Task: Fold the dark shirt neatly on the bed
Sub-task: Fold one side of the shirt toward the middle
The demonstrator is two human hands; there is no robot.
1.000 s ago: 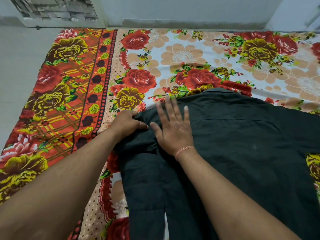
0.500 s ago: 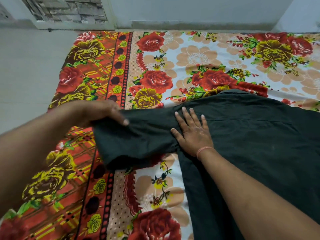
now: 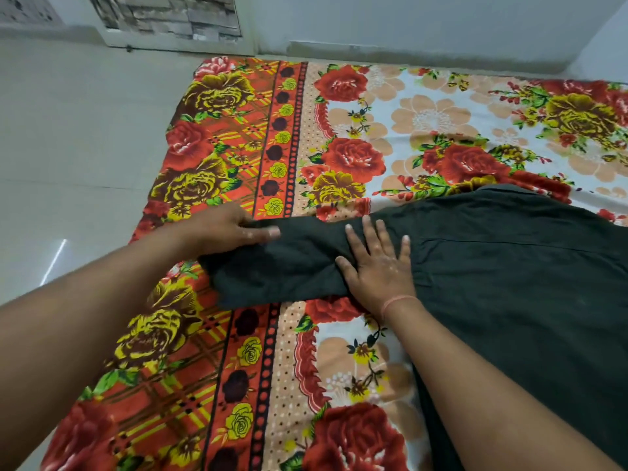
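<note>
A dark shirt (image 3: 509, 283) lies flat on the floral bed (image 3: 356, 362); the left grip (image 3: 231, 229) pinches its sleeve (image 3: 272, 277), stretched out sideways; the right grip (image 3: 377, 266) presses flat, fingers spread, at the shoulder; pale floor (image 3: 68, 147) lies left of the bed

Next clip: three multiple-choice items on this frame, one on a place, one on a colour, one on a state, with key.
1. Where does the right hand lie? A on the dark shirt; B on a pillow; C on a book.
2. What colour is the thread on the right wrist? A blue; B pinkish orange; C black.
3. What is the left hand doing? A hanging idle; B gripping the sleeve, stretched sideways; C pressing a pillow.
Key: 1 A, palm flat on dark cloth; 2 B, visible at the wrist; 3 B, thumb over the sleeve's end.
</note>
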